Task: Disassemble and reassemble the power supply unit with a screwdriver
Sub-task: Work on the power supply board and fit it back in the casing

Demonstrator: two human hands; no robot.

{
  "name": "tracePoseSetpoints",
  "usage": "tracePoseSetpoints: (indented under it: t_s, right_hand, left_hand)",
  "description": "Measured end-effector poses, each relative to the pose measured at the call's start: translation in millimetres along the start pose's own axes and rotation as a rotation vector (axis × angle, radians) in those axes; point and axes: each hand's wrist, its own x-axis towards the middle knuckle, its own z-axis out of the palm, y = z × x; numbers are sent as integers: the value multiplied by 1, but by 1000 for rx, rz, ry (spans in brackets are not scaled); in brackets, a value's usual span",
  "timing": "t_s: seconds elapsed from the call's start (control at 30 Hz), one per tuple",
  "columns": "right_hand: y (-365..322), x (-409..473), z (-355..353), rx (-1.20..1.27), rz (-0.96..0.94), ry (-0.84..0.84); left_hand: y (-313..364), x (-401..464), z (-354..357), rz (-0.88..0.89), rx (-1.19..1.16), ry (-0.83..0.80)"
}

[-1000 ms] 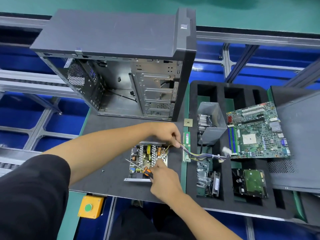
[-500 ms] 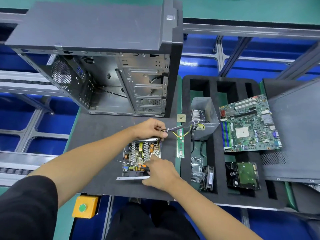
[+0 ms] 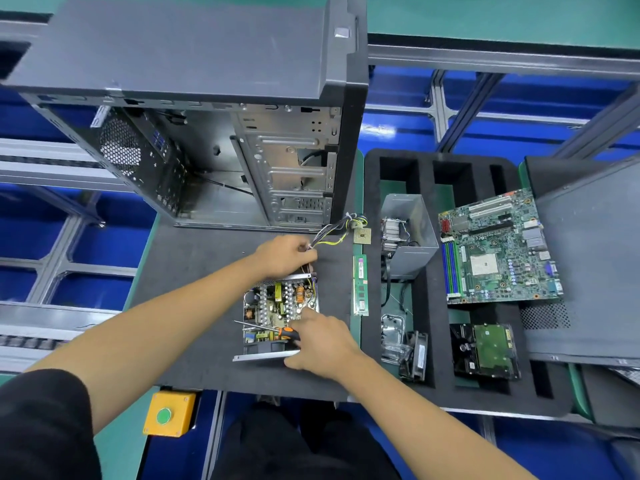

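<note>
The opened power supply unit (image 3: pixel 273 306) lies on the dark mat (image 3: pixel 194 271), its circuit board with coils and capacitors exposed. My left hand (image 3: pixel 282 254) grips its cable bundle (image 3: pixel 341 226) at the unit's far edge; the wires arc up to the right toward the case. My right hand (image 3: pixel 320 341) rests on the unit's near right corner and holds an orange-and-black screwdriver (image 3: pixel 277 330), whose shaft lies flat across the board pointing left. The grey metal cover (image 3: pixel 410 237) of the unit stands in the foam tray.
An open computer case (image 3: pixel 225 140) stands behind the unit. A RAM stick (image 3: pixel 360 285) and a CPU (image 3: pixel 362 236) lie beside it. The black foam tray (image 3: pixel 433 341) holds a motherboard (image 3: pixel 498 251), a hard drive (image 3: pixel 488 351), a fan (image 3: pixel 414 355). A yellow button box (image 3: pixel 168 414) sits at the front edge.
My left hand has swung the cable bundle from the tray on the right up toward the case. My right hand and the screwdriver have stayed on the unit.
</note>
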Motion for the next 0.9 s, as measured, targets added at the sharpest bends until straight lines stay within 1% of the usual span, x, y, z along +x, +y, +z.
tracePoseSetpoints:
  t_s: [0.07,0.13,0.2,0.27,0.33,0.4,0.47,0.57,0.67,0.7,0.77,0.9]
  right_hand:
    - [-1,-1,0,5,1,-4]
    - [-1,-2,-1,5,9,-6]
    - [-1,-5,-3,8,17,-8]
    - [-1,-10,-6,80,-5,15]
    - [4,-17,-10,246,-32,101]
    - [19,-21,-14,373,-6,275]
    - [40,-22,-17,434,92,462]
    - [75,-15,-27,453,347,633]
    - [118,0,-48,293,580,900]
    - [131,4,-60,249,645,952]
    - [155,9,-80,251,737,981]
    - [182,16,-108,467,789,968]
  left_hand:
    - [-4,-1,5,-100,-44,-61]
    - [-4,1,7,-142,-96,-79]
    - [-1,2,8,-160,-168,-62]
    - [2,1,10,-177,-253,-14]
    - [1,-1,13,-206,-255,46]
    - [0,-5,14,-229,-159,98]
    - [0,-7,10,-225,-143,114]
    - [1,-10,10,-193,-179,119]
    - [0,-12,13,-163,-141,130]
    - [0,-12,14,-151,-155,123]
    - [0,-11,13,-125,-230,88]
    - [2,-10,11,-117,-325,46]
